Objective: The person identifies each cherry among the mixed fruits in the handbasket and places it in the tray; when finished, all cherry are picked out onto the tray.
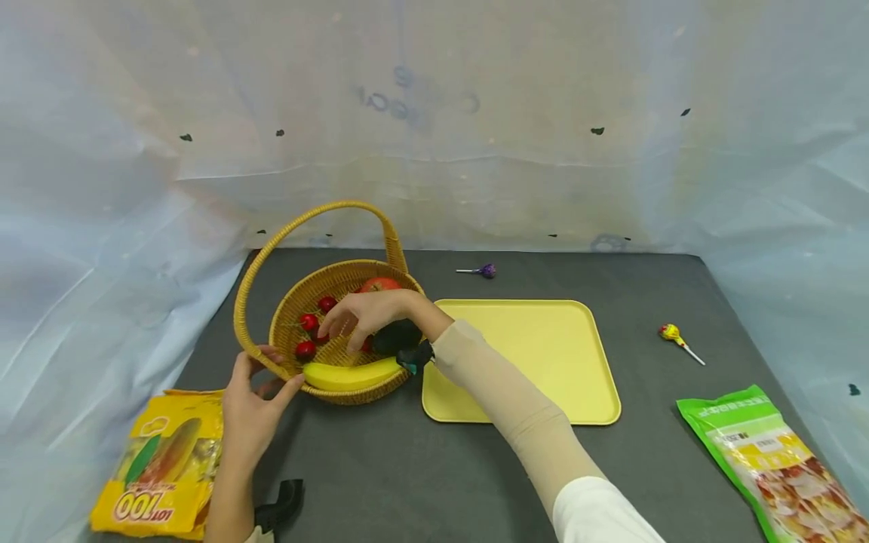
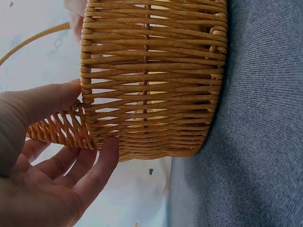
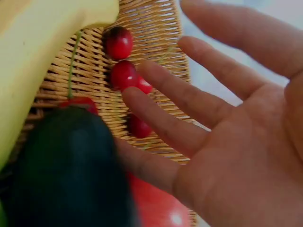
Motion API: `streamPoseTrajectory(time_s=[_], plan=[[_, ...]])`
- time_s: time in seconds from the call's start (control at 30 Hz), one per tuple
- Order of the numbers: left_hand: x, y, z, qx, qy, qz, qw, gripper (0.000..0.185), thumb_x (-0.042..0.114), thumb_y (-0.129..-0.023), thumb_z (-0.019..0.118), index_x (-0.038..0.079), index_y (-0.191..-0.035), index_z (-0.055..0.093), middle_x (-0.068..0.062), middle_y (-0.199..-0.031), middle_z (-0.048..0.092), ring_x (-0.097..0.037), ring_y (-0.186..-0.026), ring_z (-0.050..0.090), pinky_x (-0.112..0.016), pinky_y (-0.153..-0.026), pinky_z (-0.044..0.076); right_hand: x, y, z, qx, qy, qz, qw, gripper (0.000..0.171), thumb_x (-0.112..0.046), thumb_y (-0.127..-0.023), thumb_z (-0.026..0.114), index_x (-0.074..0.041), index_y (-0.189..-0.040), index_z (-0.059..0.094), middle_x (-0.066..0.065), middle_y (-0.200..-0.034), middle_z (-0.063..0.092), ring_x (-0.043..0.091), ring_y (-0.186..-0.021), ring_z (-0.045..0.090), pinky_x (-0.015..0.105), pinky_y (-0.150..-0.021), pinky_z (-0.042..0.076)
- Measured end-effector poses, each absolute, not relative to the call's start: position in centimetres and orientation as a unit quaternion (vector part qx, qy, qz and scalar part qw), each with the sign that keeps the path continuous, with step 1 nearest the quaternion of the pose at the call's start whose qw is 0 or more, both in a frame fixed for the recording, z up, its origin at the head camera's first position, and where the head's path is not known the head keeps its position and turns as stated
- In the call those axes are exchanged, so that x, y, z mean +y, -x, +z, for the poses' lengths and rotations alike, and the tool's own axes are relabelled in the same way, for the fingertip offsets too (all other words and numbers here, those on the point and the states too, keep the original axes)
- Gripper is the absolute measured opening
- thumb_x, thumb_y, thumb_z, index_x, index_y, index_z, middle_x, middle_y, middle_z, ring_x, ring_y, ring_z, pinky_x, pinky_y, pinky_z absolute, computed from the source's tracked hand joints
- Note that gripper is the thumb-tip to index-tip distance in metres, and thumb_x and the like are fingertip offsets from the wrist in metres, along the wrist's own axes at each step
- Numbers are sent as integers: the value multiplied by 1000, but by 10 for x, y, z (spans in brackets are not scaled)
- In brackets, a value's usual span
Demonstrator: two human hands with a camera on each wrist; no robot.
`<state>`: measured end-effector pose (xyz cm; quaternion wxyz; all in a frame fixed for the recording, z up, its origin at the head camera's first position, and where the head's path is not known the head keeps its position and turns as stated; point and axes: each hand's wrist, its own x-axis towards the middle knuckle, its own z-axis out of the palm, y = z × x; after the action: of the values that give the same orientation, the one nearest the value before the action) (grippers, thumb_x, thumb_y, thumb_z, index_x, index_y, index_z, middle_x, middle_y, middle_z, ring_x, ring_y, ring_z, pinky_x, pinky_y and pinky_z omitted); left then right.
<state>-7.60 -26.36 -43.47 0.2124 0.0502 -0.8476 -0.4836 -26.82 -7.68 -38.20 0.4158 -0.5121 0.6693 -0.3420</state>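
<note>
A wicker basket (image 1: 353, 265) with an arched handle stands at the left of the dark table. My left hand (image 1: 254, 411) grips its rim at the handle's near foot, with the thumb on one side and fingers on the other in the left wrist view. Over the basket hovers my right hand (image 1: 370, 311), fingers spread and nothing held, close above several cherries (image 3: 119, 43). A banana (image 1: 349, 375) lies along the near rim. Beside it are a dark green, avocado-like fruit (image 3: 71, 165) and a red apple-like fruit (image 1: 380, 284), partly hidden by the right hand.
Right of the basket lies a yellow tray (image 1: 543, 354), partly under my right forearm. A purple lollipop (image 1: 487, 271) is behind it, a yellow lollipop (image 1: 670, 332) to its right. A yellow snack bag (image 1: 163, 460) lies front left, a green-topped bag (image 1: 767, 452) front right.
</note>
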Motion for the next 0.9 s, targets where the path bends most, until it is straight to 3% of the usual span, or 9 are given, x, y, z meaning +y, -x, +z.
streamPoseTrajectory(time_s=[0.27,0.37,0.63,0.9], plan=[[-264,75,-436,-842,-47,-494,210,58,-3,-83,79,0,-132,48,-9,-116,54,-25,-111,52,-11,-79,52,-88,276,-394,676,472,-316,468,60,-5,-91,71,-3,-146,48,15,-149,46,29,-138,42,24,-95,51],[-263,74,-435,-842,-43,-495,212,59,-4,-82,79,0,-132,47,-9,-116,54,-25,-111,52,-12,-79,53,-91,276,-394,690,471,-279,473,57,-8,-91,72,-5,-144,51,11,-146,49,24,-133,46,22,-95,50],[-265,73,-439,-837,-49,-499,220,61,-10,-79,78,-2,-131,46,-11,-115,54,-23,-109,52,-10,-78,52,-97,272,-396,687,440,-243,524,44,-2,-92,70,-3,-135,59,10,-133,57,18,-117,55,32,-93,55],[-261,72,-437,-835,-40,-501,226,61,-9,-80,79,-3,-131,46,-9,-114,54,-26,-110,53,-9,-79,51,-98,269,-396,687,464,-233,508,37,3,-91,69,0,-128,65,10,-125,63,18,-113,57,23,-88,55]])
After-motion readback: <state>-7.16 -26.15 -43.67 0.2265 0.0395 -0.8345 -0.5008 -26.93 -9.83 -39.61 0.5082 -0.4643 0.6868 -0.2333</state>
